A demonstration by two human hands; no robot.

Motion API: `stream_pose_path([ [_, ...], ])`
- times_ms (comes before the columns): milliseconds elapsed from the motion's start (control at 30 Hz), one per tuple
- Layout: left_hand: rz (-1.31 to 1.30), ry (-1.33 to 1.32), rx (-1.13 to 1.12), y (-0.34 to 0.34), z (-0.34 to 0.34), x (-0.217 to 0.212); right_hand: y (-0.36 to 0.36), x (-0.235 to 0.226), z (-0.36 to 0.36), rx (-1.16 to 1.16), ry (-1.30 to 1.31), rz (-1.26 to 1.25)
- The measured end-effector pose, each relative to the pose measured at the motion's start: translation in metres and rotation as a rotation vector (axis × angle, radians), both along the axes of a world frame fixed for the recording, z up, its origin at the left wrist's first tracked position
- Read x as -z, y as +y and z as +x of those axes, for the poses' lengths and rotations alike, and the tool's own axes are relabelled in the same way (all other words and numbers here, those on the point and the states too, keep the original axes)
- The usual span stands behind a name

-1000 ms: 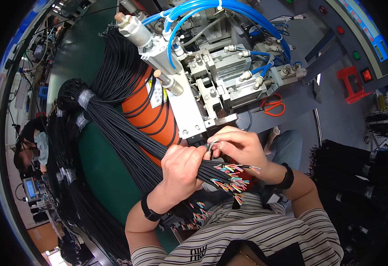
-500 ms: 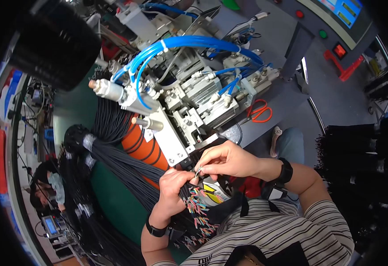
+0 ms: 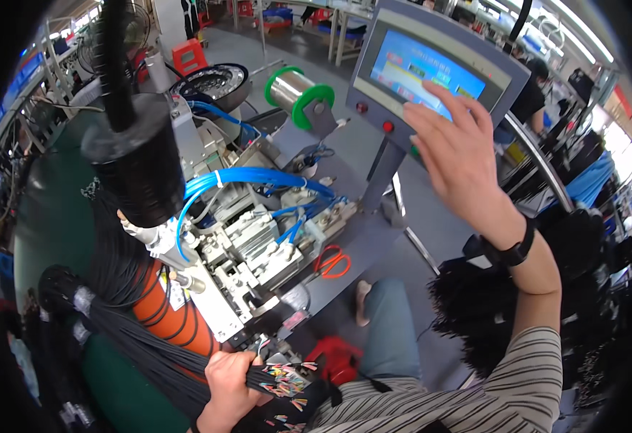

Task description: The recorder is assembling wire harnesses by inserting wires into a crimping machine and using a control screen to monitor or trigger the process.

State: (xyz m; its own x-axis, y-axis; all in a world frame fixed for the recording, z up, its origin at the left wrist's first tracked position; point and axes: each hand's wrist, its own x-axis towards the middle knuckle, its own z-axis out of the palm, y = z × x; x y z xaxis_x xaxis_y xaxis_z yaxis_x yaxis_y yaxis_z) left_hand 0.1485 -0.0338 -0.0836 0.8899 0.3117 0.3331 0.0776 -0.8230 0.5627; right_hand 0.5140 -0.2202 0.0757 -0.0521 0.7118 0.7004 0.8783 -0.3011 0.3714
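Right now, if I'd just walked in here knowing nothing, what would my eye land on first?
Probably the bright blue tubes arching over the metal machine near the centre. Next might come the lit screen at upper right, with the person's right grip spread open before it. Low down, the left grip holds black cables ending in colourful wire tips.

Open air lies over the blue-trousered leg (image 3: 391,325), between the left hand (image 3: 230,379) and the right hand (image 3: 456,148). Ahead of the left, the pneumatic fixture (image 3: 265,252), arching blue air hoses (image 3: 258,178) and an overhanging black hood (image 3: 132,159) obstruct passage; the control monitor (image 3: 431,61) stands close before the right.
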Motion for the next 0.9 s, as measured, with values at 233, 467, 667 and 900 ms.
stream_pose_path([
  [233,-0.036,-0.054,-0.009,-0.003,0.000,0.003,0.003,-0.035,0.039,0.401,-0.331,-0.349],
  [467,-0.046,-0.063,0.008,-0.004,0.000,0.000,0.020,-0.021,0.038,0.416,-0.308,-0.388],
  [667,-0.023,-0.048,0.004,-0.004,0.001,-0.005,0.040,-0.015,0.049,0.354,-0.323,-0.418],
  [900,0.000,-0.052,0.018,-0.002,0.001,0.004,0.045,-0.004,0.059,0.390,-0.333,-0.413],
])
